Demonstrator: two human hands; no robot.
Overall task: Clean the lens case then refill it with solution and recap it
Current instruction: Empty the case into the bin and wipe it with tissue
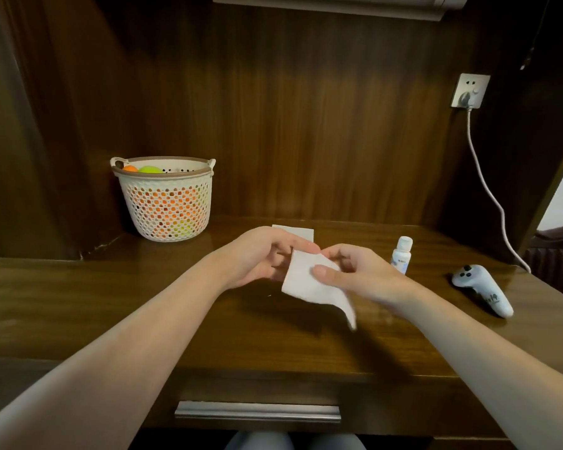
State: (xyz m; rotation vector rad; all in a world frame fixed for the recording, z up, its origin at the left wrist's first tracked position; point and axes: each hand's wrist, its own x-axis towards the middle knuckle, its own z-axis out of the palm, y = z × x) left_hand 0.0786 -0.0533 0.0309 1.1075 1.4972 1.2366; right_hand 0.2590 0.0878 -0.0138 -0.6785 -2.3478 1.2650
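Above the middle of the wooden desk [143,287] both my hands hold a white tissue [306,284]. My left hand [260,254] has its fingers curled round something small at the tissue's upper edge, seemingly the lens case. The tissue and fingers hide it almost fully. My right hand [361,271] pinches the tissue from the right, thumb pressed on its front, and one corner hangs down. A small white solution bottle [402,254] stands upright with its cap on, just right of my right hand.
A white folded sheet [303,231] lies behind my hands. A perforated basket [163,175] of coloured balls stands at the back left. A white controller [481,287] lies at the right, below a wall socket [470,90] with a hanging cable [488,186]. A drawer handle [257,410] is below the front edge.
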